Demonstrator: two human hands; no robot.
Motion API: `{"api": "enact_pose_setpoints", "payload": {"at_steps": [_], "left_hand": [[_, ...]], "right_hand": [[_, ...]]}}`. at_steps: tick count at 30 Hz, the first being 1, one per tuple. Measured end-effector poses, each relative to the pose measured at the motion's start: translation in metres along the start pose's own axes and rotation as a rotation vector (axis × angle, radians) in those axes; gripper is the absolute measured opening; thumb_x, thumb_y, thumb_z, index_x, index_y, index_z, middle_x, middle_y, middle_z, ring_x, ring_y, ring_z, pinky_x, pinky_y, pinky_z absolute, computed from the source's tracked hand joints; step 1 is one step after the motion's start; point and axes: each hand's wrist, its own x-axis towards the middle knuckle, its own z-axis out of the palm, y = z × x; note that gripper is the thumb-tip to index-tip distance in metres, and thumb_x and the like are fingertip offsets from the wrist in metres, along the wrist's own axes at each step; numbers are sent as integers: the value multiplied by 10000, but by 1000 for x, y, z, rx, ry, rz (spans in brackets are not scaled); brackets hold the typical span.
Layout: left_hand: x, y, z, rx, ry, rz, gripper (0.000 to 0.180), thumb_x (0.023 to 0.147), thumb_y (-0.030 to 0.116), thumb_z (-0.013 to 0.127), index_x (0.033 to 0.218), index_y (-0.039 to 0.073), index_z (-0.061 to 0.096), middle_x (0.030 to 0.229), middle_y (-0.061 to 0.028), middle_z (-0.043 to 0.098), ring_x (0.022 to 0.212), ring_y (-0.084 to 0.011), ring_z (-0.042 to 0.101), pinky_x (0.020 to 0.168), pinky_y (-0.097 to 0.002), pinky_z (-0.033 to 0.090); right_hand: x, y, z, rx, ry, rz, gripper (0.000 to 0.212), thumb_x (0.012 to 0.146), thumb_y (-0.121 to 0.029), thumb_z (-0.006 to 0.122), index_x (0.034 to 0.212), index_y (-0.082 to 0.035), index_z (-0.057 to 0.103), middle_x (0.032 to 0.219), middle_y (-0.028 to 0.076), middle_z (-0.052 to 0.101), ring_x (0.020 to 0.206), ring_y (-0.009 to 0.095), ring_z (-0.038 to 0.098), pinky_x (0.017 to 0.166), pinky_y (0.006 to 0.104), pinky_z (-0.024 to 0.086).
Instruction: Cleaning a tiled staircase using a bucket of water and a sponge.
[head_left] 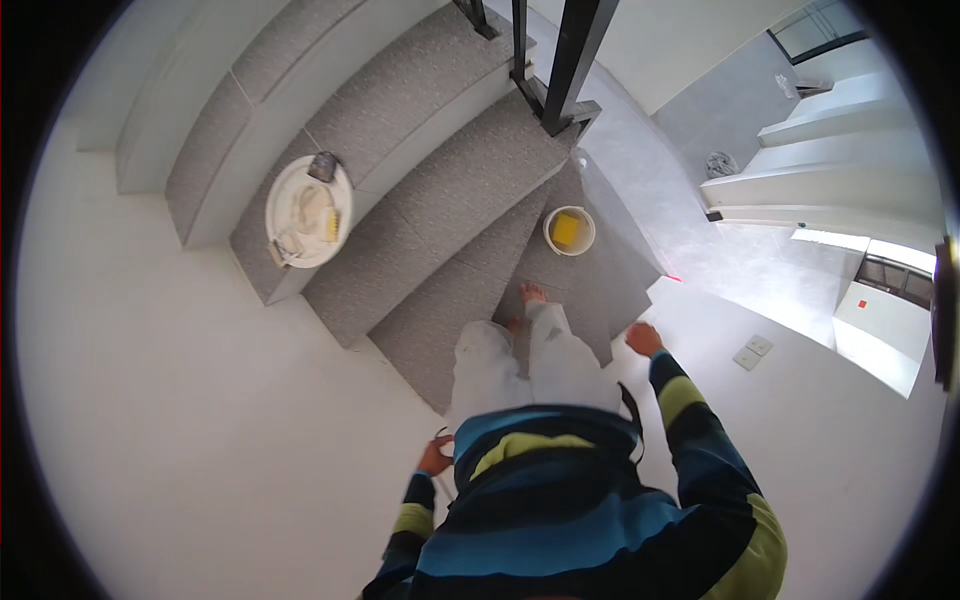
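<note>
Right hand (643,338): fingers curled closed. Left hand (436,456): can't tell. Bucket (569,231) near tread's (622,265) riser-side edge; plant feet (533,292) clear.

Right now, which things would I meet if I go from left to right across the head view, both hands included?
Round tray, left hand, bucket, right hand, square plates.
</note>
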Motion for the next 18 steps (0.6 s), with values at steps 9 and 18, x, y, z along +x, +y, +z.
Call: {"api": "enact_pose_setpoints", "payload": {"at_steps": [9, 18], "left_hand": [[7, 2, -25, -33, -316, -287, 297, 829, 58, 614, 1123, 25, 587, 1014, -122, 640, 937, -229, 618, 859, -368, 484], [76, 35, 53, -142, 472, -495, 584, 846, 276, 629, 1288, -12, 380, 1242, -227, 475, 1171, -314, 467, 955, -382, 400]], "right_hand": [[220, -72, -5, 574, 53, 146, 128, 732, -160, 589, 764, -51, 649, 747, 154, 649, 751, 307, 637, 701, 407, 502], [404, -61, 52, 67, 280, 13, 579, 729, -248, 642, 1207, 20, 455, 1206, 254, 478, 1151, 406, 425, 969, 457, 349]]}}
